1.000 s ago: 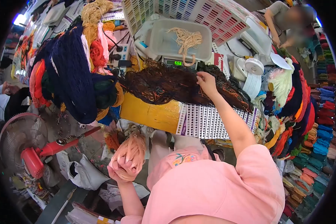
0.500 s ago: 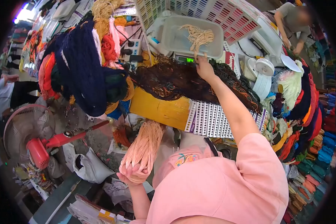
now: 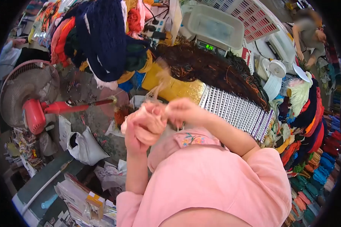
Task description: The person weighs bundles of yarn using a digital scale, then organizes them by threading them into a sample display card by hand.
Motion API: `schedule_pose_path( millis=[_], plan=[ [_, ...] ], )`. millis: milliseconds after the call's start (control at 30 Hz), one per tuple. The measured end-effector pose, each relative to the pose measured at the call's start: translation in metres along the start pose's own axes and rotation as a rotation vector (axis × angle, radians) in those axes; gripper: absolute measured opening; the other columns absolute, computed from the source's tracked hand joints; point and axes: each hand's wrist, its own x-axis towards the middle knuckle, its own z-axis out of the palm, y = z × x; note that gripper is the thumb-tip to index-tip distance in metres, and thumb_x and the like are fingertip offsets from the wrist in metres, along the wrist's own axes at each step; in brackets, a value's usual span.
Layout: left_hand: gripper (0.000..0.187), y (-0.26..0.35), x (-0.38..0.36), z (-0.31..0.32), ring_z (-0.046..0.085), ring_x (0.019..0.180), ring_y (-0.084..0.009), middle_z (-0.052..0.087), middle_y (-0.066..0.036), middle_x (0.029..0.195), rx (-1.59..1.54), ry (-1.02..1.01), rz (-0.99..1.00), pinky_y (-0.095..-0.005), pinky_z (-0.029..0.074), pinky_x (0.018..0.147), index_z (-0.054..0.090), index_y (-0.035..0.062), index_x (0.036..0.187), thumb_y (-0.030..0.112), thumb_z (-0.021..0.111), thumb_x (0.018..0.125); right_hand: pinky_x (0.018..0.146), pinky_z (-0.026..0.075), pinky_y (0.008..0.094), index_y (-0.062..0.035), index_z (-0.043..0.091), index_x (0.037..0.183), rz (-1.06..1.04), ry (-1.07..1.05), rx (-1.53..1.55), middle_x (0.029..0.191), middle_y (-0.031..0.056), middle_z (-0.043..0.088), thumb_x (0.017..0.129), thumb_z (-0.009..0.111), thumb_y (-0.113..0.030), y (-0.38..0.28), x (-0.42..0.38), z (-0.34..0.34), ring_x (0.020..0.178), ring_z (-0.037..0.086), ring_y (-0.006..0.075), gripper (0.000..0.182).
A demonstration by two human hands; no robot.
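Note:
My left hand (image 3: 135, 140) is closed around a skein of pale pink yarn (image 3: 145, 131) in front of my chest. Close beside it, my right hand (image 3: 182, 110) has its fingers pinched together at the skein, blurred by motion. Pale, smeared yarn strands (image 3: 159, 86) stretch above both hands, over the yellow board's edge. Which strands sit between the right fingers is hard to make out. On the table, a translucent plastic tray (image 3: 216, 38) rests on a digital scale (image 3: 207, 46) with a lit green display.
Dark brown yarn (image 3: 204, 66) lies across the table behind a yellow board (image 3: 178, 85) and white punched cards (image 3: 231, 108). Navy yarn (image 3: 102, 38) hangs at the left, above a red fan (image 3: 34, 109). Another person (image 3: 308, 34) is at the far right.
My right hand has left the tray and come down to my left hand. The cream yarn bundle is gone from the tray. My left hand has risen with the pink skein. The view has shifted.

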Motion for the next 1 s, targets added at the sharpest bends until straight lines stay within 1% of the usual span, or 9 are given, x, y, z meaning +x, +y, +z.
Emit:
schedule_pose_path(
  millis=[100,200,233,300,367,467,600,733,1000],
  plan=[
    [0.052,-0.001,0.002,-0.008,0.034,0.110,-0.0283,0.034,-0.017,0.121,0.097,-0.038,0.011,-0.0439,0.035,0.084,0.053,0.0037,0.102,0.046,0.032,0.082,0.043,0.035,0.0160,-0.0030,0.055,0.073,-0.098,0.153,0.180,0.058,-0.0006,0.050,0.079,0.051,-0.016,-0.024,-0.007,0.018,0.046,0.045,0.0046,0.015],
    [0.063,-0.001,0.000,-0.012,0.035,0.109,-0.0252,0.032,-0.018,0.122,0.143,-0.055,-0.041,-0.0380,0.035,0.085,0.047,-0.0017,0.108,0.052,0.028,0.081,0.039,0.029,0.0173,-0.0028,0.056,0.074,-0.075,0.167,0.166,0.055,-0.0013,0.048,0.078,0.052,-0.015,-0.030,-0.010,0.047,0.042,0.041,0.0044,0.014],
    [0.074,-0.003,-0.001,-0.009,0.040,0.105,-0.0212,0.037,-0.017,0.117,0.153,0.005,-0.067,-0.0323,0.036,0.084,0.041,-0.0056,0.112,0.058,0.027,0.077,0.038,0.028,0.0177,-0.0028,0.057,0.074,-0.080,0.161,0.123,0.054,-0.0017,0.047,0.077,0.053,-0.015,-0.032,-0.010,0.054,0.043,0.040,0.0041,0.014],
    [0.079,0.000,-0.001,-0.001,0.043,0.101,-0.0194,0.040,-0.016,0.114,0.219,-0.025,-0.091,-0.0298,0.037,0.082,0.037,-0.0068,0.114,0.062,0.028,0.075,0.038,0.028,0.0184,-0.0022,0.057,0.071,-0.079,0.178,0.035,0.052,-0.0030,0.045,0.075,0.055,-0.013,-0.030,-0.005,0.067,0.044,0.039,0.0031,0.012],
    [0.092,0.006,-0.003,0.007,0.048,0.093,-0.0153,0.045,-0.015,0.106,0.339,-0.023,-0.127,-0.0233,0.038,0.079,0.028,-0.0101,0.117,0.068,0.030,0.069,0.039,0.026,0.0182,-0.0014,0.057,0.066,-0.195,0.259,-0.161,0.053,-0.0042,0.044,0.073,0.056,-0.011,-0.024,-0.001,0.077,0.045,0.037,0.0020,0.011],
    [0.090,0.007,-0.007,-0.005,0.046,0.096,-0.0157,0.044,-0.015,0.108,0.280,-0.121,-0.135,-0.0241,0.038,0.080,0.028,-0.0096,0.118,0.067,0.029,0.070,0.040,0.023,0.0185,-0.0006,0.057,0.065,-0.251,0.321,-0.215,0.052,-0.0060,0.042,0.071,0.056,-0.009,-0.022,-0.001,0.088,0.046,0.032,0.0006,0.011],
    [0.087,0.013,-0.014,-0.005,0.044,0.098,-0.0151,0.041,-0.014,0.111,0.335,-0.140,-0.083,-0.0241,0.036,0.082,0.028,-0.0084,0.118,0.065,0.030,0.072,0.039,0.024,0.0185,-0.0002,0.056,0.062,-0.196,0.391,-0.017,0.051,-0.0044,0.044,0.072,0.056,-0.009,-0.022,0.002,0.103,0.045,0.034,0.0006,0.013],
    [0.086,0.016,-0.023,-0.016,0.044,0.097,-0.0148,0.040,-0.014,0.112,0.393,-0.101,-0.031,-0.0231,0.035,0.081,0.027,-0.0074,0.119,0.065,0.031,0.072,0.039,0.025,0.0186,-0.0001,0.057,0.064,-0.238,0.403,-0.074,0.051,-0.0026,0.046,0.072,0.056,-0.009,-0.011,0.012,0.111,0.044,0.036,0.0009,0.012],
    [0.086,0.034,-0.033,-0.026,0.041,0.103,-0.0154,0.039,-0.012,0.115,0.257,-0.134,-0.079,-0.0251,0.034,0.084,0.026,-0.0068,0.119,0.064,0.031,0.072,0.036,0.021,0.0147,0.0014,0.057,0.071,-0.142,0.289,0.347,0.055,0.0005,0.049,0.070,0.054,0.000,-0.008,0.020,0.120,0.042,0.036,0.0011,0.003]
  ],
)
